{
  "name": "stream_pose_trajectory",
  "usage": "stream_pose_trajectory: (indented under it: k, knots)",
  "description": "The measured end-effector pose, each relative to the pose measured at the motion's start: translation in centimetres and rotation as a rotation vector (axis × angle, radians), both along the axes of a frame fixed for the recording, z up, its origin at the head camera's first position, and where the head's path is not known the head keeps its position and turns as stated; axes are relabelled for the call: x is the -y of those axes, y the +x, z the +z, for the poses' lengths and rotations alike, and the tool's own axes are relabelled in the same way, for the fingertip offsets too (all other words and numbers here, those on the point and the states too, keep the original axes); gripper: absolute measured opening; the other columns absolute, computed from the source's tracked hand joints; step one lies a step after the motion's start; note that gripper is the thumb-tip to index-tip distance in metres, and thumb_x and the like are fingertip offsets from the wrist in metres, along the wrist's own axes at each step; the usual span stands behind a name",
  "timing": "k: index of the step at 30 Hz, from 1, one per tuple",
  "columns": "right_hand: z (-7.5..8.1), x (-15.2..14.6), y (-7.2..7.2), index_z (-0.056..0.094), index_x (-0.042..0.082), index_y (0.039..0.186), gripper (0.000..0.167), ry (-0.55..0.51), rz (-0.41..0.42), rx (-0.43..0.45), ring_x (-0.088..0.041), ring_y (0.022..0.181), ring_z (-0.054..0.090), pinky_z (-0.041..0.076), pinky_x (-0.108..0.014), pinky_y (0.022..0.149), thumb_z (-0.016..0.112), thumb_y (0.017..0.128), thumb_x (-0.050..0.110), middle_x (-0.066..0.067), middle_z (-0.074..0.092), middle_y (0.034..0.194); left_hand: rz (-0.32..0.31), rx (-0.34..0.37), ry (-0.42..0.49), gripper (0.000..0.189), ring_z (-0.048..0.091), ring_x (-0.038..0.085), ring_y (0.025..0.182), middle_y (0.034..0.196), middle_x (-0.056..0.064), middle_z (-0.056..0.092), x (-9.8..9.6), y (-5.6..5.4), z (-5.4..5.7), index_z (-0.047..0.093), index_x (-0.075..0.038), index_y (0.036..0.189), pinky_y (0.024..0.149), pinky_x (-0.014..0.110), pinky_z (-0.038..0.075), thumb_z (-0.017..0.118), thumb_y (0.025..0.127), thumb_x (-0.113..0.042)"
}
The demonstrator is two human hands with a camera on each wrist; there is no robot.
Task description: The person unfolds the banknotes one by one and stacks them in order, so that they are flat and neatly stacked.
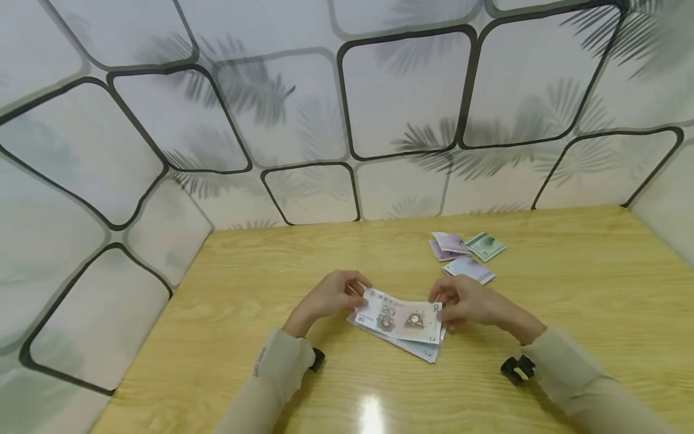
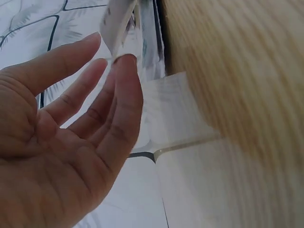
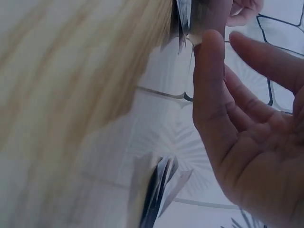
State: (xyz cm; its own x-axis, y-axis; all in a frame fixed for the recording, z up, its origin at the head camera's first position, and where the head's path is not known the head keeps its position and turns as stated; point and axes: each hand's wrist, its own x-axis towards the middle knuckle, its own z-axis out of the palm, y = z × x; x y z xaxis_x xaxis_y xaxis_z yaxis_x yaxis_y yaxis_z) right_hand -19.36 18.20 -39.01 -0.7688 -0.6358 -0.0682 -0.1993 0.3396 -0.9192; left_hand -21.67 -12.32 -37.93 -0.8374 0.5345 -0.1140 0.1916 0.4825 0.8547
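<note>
1. Head view: the left hand and the right hand each pinch one short end of a small stack of banknotes, held just over the wooden worktop. Both grips are clamped on the notes, thumbs on top. At about one o'clock from the hands, well apart, lie three folded notes. Squaring the edges well probably calls for light, even pinches, so the lower notes, fanned out at five o'clock, can slide back under the top one.
2. Left wrist view: the fingers meet a note edge at twelve o'clock; the thumb is hidden, so the pinch itself is hard to confirm here.
3. Right wrist view: the fingertip presses note edges at twelve o'clock; more paper edges show at six o'clock, blurred.
</note>
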Motion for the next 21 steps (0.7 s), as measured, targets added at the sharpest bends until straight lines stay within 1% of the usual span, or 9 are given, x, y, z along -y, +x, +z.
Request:
stream_pose_trajectory:
  k: [2, 5, 7, 8, 10, 12, 15, 18, 21]
  knots:
    - [0.1, 0.0, 0.0, 0.061, -0.007, 0.101, 0.018, 0.062, 0.015, -0.04, -0.012, 0.061, 0.06, 0.054, -0.025, 0.055, 0.07, 0.086, -0.003, 0.0, 0.063, 0.074, 0.002, -0.047, -0.037, 0.025, 0.064, 0.02, 0.087, 0.102, 0.013, 0.068, 0.0, -0.1, 0.1, 0.068, 0.005, 0.115, 0.073, 0.028, 0.056, 0.071, 0.091, 0.004]
    - [0.2, 0.2, 0.3, 0.065, 0.001, 0.097, 0.009, 0.149, 0.039, -0.129, -0.009, 0.058, 0.055, 0.048, -0.023, 0.051, 0.071, 0.091, 0.004, 0.004, 0.061, 0.071, 0.001, -0.086, -0.072, 0.027, 0.065, 0.029, 0.102, 0.115, 0.015, 0.068, 0.1, -0.2, 0.0, 0.069, 0.003, 0.117, 0.086, 0.035, 0.056, 0.072, 0.09, 0.003]
    - [0.3, 0.5, 0.5, 0.068, 0.003, 0.097, 0.01, 0.22, 0.024, -0.219, -0.009, 0.063, 0.056, 0.048, -0.025, 0.055, 0.072, 0.092, 0.011, 0.003, 0.062, 0.075, -0.032, -0.108, -0.091, 0.032, 0.061, 0.033, 0.114, 0.126, 0.016, 0.065, 0.1, -0.2, 0.0, 0.068, 0.002, 0.121, 0.096, 0.043, 0.053, 0.074, 0.089, 0.003]
    - [0.4, 0.7, 0.7, 0.068, 0.003, 0.099, 0.014, 0.248, 0.012, -0.263, -0.011, 0.066, 0.057, 0.049, -0.026, 0.057, 0.073, 0.092, 0.014, 0.001, 0.063, 0.078, -0.065, -0.123, -0.106, 0.037, 0.057, 0.036, 0.121, 0.132, 0.017, 0.062, 0.0, -0.2, 0.0, 0.067, 0.001, 0.123, 0.102, 0.047, 0.049, 0.075, 0.088, 0.003]
    - [0.5, 1.1, 1.2, 0.067, -0.001, 0.107, 0.028, 0.316, -0.025, -0.328, -0.017, 0.076, 0.061, 0.054, -0.032, 0.064, 0.075, 0.092, 0.022, -0.005, 0.064, 0.088, -0.156, -0.154, -0.15, 0.046, 0.047, 0.039, 0.133, 0.143, 0.019, 0.054, 0.0, -0.2, 0.1, 0.064, 0.0, 0.13, 0.11, 0.053, 0.041, 0.077, 0.085, 0.004]
    - [0.7, 1.6, 1.8, 0.062, -0.006, 0.119, 0.05, 0.406, -0.055, -0.383, -0.025, 0.089, 0.062, 0.056, -0.041, 0.073, 0.077, 0.091, 0.033, -0.013, 0.064, 0.101, -0.248, -0.172, -0.21, 0.057, 0.036, 0.039, 0.142, 0.153, 0.018, 0.045, -0.1, -0.1, 0.2, 0.06, -0.001, 0.136, 0.115, 0.058, 0.032, 0.078, 0.083, 0.005]
    - [0.9, 2.6, 2.9, 0.05, -0.011, 0.135, 0.079, 0.523, -0.05, -0.419, -0.038, 0.103, 0.06, 0.057, -0.051, 0.078, 0.076, 0.089, 0.048, -0.024, 0.058, 0.115, -0.337, -0.201, -0.337, 0.069, 0.025, 0.041, 0.147, 0.161, 0.015, 0.035, -0.4, 0.2, 0.3, 0.055, -0.007, 0.144, 0.116, 0.066, 0.022, 0.078, 0.08, 0.005]
    - [0.8, 3.7, 3.9, 0.042, -0.012, 0.143, 0.097, 0.611, -0.021, -0.473, -0.043, 0.109, 0.055, 0.057, -0.054, 0.075, 0.078, 0.084, 0.056, -0.027, 0.054, 0.121, -0.345, -0.217, -0.435, 0.074, 0.023, 0.04, 0.148, 0.161, 0.009, 0.036, -0.8, 0.4, 0.3, 0.053, -0.012, 0.147, 0.116, 0.068, 0.017, 0.078, 0.08, 0.004]
    - [0.6, 4.4, 4.5, 0.039, -0.012, 0.145, 0.103, 0.664, -0.012, -0.522, -0.043, 0.109, 0.053, 0.056, -0.055, 0.073, 0.085, 0.078, 0.052, -0.025, 0.053, 0.117, -0.313, -0.247, -0.473, 0.073, 0.029, 0.039, 0.146, 0.157, 0.008, 0.042, -1.0, 0.3, 0.3, 0.054, -0.014, 0.147, 0.118, 0.063, 0.018, 0.079, 0.081, 0.001]
